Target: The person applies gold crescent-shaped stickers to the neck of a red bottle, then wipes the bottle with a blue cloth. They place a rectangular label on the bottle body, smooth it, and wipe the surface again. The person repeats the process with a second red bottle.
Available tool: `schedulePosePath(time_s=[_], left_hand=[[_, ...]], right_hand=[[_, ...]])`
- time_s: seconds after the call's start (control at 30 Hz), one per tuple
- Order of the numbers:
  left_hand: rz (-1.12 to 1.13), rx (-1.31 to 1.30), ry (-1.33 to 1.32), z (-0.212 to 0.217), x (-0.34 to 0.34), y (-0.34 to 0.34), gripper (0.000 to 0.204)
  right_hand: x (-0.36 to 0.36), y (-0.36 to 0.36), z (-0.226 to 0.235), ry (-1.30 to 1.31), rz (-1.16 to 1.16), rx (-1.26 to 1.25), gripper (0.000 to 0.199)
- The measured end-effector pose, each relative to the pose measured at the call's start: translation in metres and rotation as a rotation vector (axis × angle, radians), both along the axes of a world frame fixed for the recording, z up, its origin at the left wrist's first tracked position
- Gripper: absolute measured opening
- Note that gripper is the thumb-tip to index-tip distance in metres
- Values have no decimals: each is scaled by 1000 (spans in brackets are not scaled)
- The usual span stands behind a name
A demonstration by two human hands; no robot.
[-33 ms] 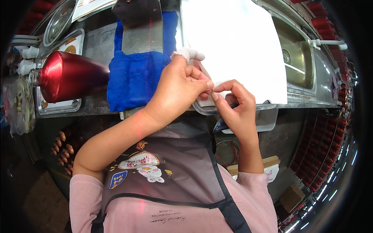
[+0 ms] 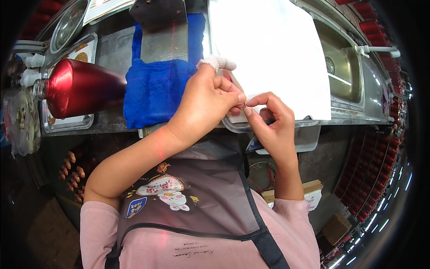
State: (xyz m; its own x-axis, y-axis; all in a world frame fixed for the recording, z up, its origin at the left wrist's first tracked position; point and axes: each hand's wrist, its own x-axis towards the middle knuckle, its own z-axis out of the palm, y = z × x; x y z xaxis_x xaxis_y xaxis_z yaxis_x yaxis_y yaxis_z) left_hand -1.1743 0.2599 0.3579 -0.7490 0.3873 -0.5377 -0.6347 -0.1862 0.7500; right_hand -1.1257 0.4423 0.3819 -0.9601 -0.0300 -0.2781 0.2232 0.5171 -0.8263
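My left hand [image 2: 204, 98] and my right hand [image 2: 273, 123] meet fingertip to fingertip near the front edge of the bench. Each one pinches with thumb and finger, but whatever sits between the tips is too small to make out. A white knitted finger sleeve [image 2: 218, 62] covers a finger of my left hand. Just left of that hand lies a folded blue towel [image 2: 150, 96]. Beyond the hands a large white sheet or board [image 2: 277, 58], very bright, covers part of the bench. The rim of a tray [image 2: 239, 129] shows beneath the fingertips.
A glossy red bottle [image 2: 85, 89] lies on its side at left, over a tray [image 2: 69, 127]. A metal bracket [image 2: 159, 11] stands on the far side of the towel. At right is a metal sink [image 2: 345, 85] with a white tap [image 2: 380, 50]. Red bottles [image 2: 369, 170] fill racks lower right.
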Motion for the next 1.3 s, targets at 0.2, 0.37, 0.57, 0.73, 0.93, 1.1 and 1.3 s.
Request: schedulePosePath(time_s=[0.2,0.37,0.57,0.73,0.93,1.1,1.3], left_hand=[[6,32,1,1,3,-4,51],[6,23,9,7,5,-19,51],[47,23,-27,6,6,-17,51],[46,15,-6,5,6,-16,50],[55,3,-15,3,8,-5,50],[23,-30,29,1,7,5,50],[6,-66,39,2,7,6,50]], right_hand=[[1,-8,5,-37,-105,-52,9],[3,-22,8,-32,-66,-77,7],[3,-21,7,-33,-74,-91,6],[4,-21,6,-38,-79,-111,6],[5,-10,3,-48,-86,-142,5],[3,-2,1,-87,-113,-201,6],[-3,-5,3,-104,-157,-278,8]])
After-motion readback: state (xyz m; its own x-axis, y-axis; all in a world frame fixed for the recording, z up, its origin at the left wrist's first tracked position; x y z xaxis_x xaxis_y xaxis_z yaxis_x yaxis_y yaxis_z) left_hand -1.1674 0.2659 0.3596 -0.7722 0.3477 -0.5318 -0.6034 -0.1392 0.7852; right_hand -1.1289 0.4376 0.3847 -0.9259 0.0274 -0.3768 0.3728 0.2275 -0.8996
